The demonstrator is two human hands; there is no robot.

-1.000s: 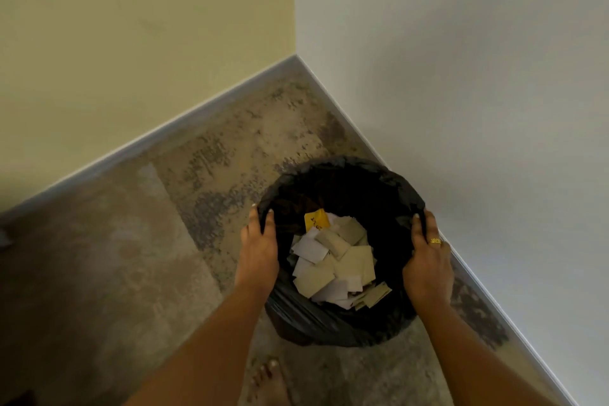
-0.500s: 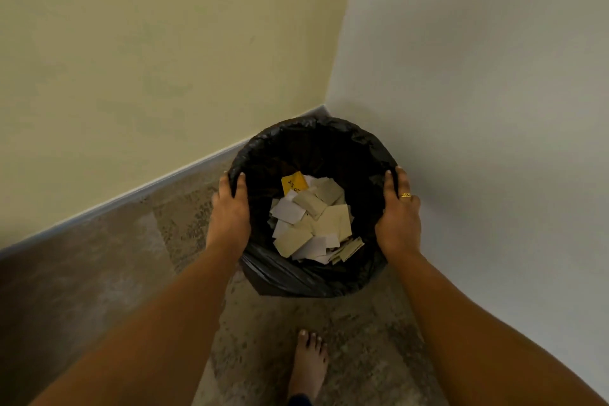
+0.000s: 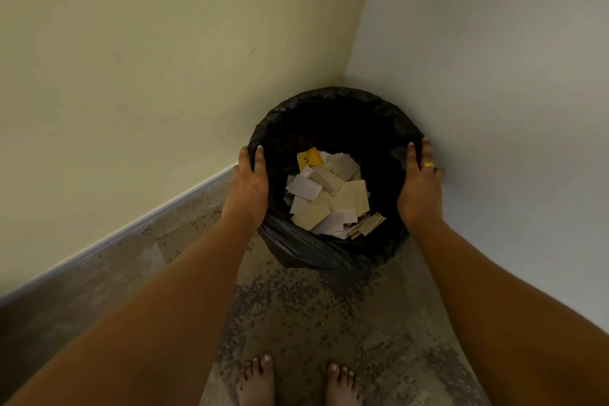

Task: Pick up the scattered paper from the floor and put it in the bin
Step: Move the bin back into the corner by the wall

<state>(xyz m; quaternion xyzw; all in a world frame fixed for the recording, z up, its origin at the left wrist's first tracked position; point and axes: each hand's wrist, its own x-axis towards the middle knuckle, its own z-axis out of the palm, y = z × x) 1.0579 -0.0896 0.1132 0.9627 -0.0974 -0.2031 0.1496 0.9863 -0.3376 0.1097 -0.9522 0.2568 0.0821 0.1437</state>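
— Looking for the paper [image 3: 329, 198]?
— Piled inside the black-lined bin [image 3: 329, 93], down on the floor [image 3: 296, 323].
— And gripping what?
— Clasping the bin's rim on opposite sides with left hand [image 3: 248, 189] and right hand [image 3: 421, 189].

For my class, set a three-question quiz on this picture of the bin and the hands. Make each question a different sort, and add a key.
1. True or false: the bin is empty.
2. Multiple choice: one piece among the paper stands out in colour. It is A red, B yellow, C blue.
3. Fill the gap: the left hand and the right hand each grip the bin's ____.
Key: 1 false; 2 B; 3 rim.
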